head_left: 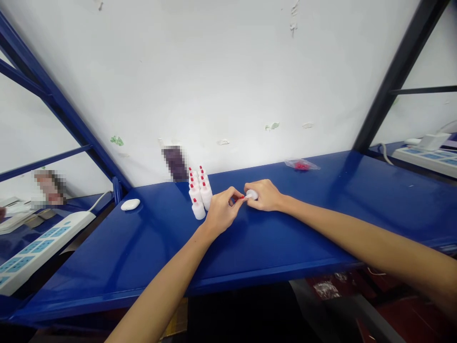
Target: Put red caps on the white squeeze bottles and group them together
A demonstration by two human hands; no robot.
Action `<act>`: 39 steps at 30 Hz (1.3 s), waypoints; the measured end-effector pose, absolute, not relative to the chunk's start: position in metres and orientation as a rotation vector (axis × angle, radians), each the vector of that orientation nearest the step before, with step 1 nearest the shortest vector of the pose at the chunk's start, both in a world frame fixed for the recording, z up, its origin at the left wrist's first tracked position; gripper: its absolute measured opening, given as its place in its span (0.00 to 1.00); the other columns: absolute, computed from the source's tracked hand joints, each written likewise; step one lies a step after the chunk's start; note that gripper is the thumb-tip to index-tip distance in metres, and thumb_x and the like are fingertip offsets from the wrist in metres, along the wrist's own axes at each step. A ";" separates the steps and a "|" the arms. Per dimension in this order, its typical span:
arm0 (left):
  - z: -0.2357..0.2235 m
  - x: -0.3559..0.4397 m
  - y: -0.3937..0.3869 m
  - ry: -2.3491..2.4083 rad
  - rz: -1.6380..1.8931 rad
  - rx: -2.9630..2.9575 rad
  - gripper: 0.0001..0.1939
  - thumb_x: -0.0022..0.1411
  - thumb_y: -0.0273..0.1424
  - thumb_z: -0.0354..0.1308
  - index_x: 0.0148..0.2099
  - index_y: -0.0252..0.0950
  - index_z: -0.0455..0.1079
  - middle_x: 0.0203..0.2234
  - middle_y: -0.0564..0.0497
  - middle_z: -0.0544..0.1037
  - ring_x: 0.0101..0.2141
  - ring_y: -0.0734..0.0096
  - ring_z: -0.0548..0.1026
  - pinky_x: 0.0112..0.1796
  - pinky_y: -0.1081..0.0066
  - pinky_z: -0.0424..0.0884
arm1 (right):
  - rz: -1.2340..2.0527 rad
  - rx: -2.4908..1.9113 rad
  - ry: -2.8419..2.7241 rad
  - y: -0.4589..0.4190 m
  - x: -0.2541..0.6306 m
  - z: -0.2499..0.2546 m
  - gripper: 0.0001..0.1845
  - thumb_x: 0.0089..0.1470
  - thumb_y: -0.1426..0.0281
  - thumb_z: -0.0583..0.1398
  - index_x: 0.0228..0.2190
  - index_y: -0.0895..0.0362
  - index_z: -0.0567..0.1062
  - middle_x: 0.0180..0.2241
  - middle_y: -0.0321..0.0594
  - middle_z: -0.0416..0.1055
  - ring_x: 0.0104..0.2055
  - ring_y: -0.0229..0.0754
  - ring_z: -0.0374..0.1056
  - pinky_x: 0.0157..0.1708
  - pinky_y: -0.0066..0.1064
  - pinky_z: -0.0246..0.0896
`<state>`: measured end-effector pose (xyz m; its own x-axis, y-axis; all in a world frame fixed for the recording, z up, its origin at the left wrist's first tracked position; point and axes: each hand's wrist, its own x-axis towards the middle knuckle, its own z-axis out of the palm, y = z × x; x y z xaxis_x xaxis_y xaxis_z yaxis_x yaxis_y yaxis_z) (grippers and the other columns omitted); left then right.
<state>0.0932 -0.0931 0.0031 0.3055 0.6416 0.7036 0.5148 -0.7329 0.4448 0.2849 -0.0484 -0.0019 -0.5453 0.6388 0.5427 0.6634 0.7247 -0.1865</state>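
My right hand (266, 194) is wrapped round a small white bottle (252, 194), which lies tilted with its nozzle toward the left. With thumb and forefinger, my left hand (223, 209) pinches a small red cap (243, 196) at the tip of that nozzle. Whether the cap is seated on the tip or just touching it I cannot tell. Left of my left hand, several white squeeze bottles (206, 194) with red caps stand upright in two rows on the blue table (250, 247).
A clear plastic bag (302, 165) of small red pieces lies at the back right. A white rounded case (130, 205) sits at the left. White power strips (46, 247) lie beyond the blue metal frame (71, 114) at left and at far right. A white wall rises behind.
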 end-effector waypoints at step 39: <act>0.003 0.097 -0.096 1.061 1.422 2.308 0.05 0.63 0.32 0.58 0.39 0.36 0.72 0.27 0.53 0.77 0.25 0.76 0.71 0.27 0.74 0.67 | 0.855 -0.792 -2.239 -0.055 0.277 0.012 0.30 0.60 0.47 0.49 0.21 0.58 0.68 0.19 0.32 0.59 0.22 0.35 0.55 0.24 0.28 0.47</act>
